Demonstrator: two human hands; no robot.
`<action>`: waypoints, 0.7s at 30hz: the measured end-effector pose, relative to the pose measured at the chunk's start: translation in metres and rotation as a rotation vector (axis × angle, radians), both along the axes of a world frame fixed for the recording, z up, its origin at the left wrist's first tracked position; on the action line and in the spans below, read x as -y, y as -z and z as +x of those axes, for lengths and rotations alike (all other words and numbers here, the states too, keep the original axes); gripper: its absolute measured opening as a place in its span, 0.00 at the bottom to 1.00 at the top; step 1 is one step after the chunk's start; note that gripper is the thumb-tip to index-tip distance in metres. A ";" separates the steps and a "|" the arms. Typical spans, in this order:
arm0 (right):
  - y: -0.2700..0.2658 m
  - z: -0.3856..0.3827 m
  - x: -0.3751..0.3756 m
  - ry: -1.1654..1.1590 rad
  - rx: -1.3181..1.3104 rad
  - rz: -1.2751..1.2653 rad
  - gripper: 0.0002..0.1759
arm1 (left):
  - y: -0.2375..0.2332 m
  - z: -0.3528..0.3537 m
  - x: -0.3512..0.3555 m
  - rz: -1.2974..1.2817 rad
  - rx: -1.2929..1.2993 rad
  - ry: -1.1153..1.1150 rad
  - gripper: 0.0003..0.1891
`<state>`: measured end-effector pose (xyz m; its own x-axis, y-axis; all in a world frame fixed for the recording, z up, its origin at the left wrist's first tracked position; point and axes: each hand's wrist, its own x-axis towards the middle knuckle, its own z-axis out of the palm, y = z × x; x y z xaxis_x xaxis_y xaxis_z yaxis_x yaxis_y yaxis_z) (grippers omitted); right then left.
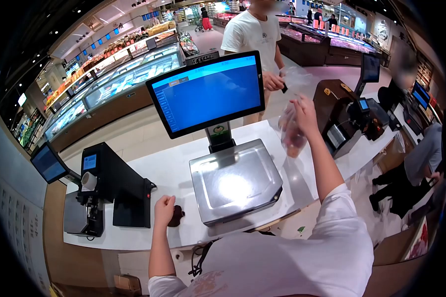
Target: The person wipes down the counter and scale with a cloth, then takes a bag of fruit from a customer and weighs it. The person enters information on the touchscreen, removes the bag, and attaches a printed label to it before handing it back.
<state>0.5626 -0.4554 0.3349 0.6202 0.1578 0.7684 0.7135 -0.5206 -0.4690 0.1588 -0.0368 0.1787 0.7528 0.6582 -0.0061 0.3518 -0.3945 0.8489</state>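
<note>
My right hand (305,115) reaches out over the far right of the counter, its fingers closed on the top of a clear plastic bag (291,137). Reddish round produce shows through the bag, which hangs beside the scale. On the left, my left hand (164,211) is a closed fist low over the counter. Right beside its fingers is a small dark brown rounded object (177,216); the inside of the fist is hidden. Between my hands lies the scale's metal weighing plate (235,178), with nothing on it. A blue-lit screen (208,94) stands behind the plate.
Across the white counter (168,173), a person in a white T-shirt (255,34) holds a small black item near another clear bag (298,79). Black label machines (131,185) with a small screen stand left. More black equipment (344,123) and a screen stand right.
</note>
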 end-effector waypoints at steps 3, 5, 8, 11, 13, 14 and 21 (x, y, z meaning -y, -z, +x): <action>-0.001 0.044 0.007 0.083 0.062 -0.095 0.15 | 0.029 -0.017 -0.007 0.143 -0.073 -0.129 0.16; 0.005 0.070 0.009 0.175 0.159 -0.115 0.15 | 0.043 -0.028 -0.007 0.244 -0.153 -0.221 0.15; 0.006 0.095 0.009 0.135 0.098 -0.072 0.16 | 0.068 -0.047 0.000 0.407 -0.288 -0.221 0.19; 0.001 0.096 0.005 0.091 0.080 -0.065 0.14 | 0.059 -0.050 0.020 0.417 -0.446 -0.202 0.32; 0.000 0.097 0.008 0.112 0.066 -0.096 0.18 | 0.049 -0.051 0.032 0.403 -0.398 -0.179 0.34; 0.001 0.099 0.008 0.135 -0.013 -0.023 0.24 | 0.060 -0.055 0.031 0.420 -0.426 -0.195 0.36; 0.015 0.130 0.000 0.247 -0.268 -0.084 0.23 | 0.080 -0.054 0.026 0.387 -0.500 -0.236 0.45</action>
<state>0.6921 -0.4558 0.3195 0.8248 0.0338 0.5644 0.4195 -0.7059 -0.5707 0.1052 -0.0632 0.0987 0.5561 0.8298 -0.0467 0.7799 -0.5016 0.3743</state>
